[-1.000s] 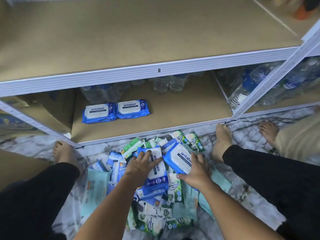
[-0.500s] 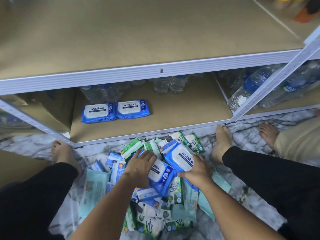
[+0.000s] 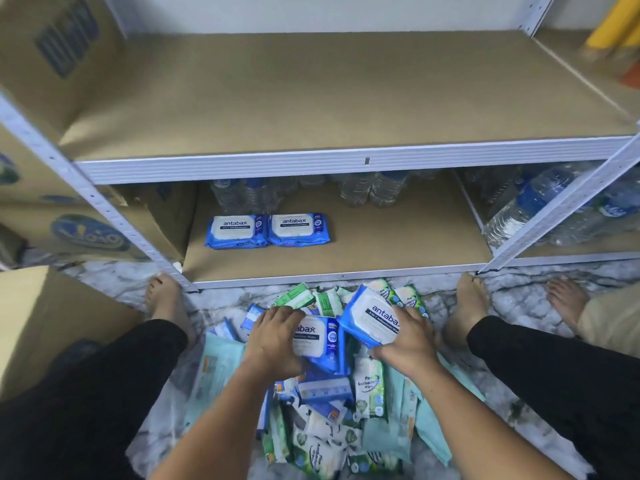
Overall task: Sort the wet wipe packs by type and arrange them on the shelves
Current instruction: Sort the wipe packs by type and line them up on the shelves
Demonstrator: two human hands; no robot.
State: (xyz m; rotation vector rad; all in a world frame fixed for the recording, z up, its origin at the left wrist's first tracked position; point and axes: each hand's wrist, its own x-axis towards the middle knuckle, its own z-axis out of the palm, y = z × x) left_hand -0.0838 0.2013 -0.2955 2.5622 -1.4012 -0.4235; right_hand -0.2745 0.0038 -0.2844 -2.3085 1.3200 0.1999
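Note:
A heap of wet wipe packs (image 3: 332, 420) in blue, green and pale teal lies on the marbled floor between my legs. My left hand (image 3: 273, 337) grips one blue Antabax pack (image 3: 320, 337) at the top of the heap. My right hand (image 3: 407, 337) holds a second blue Antabax pack (image 3: 372, 317), tilted and lifted slightly off the pile. Two more blue Antabax packs (image 3: 266, 230) lie side by side on the bottom shelf (image 3: 381, 251), towards its left. The middle shelf (image 3: 329, 98) above is bare board.
Water bottles (image 3: 367, 188) stand at the back of the bottom shelf and more bottles (image 3: 540, 209) fill the bay to the right. Cardboard boxes (image 3: 52, 74) sit left of the rack. Another person's foot (image 3: 568, 299) rests on the floor at right.
The view has tilted up, showing more of the middle shelf. My left hand has closed on a blue pack and turned it label up; my right hand has raised its pack slightly.

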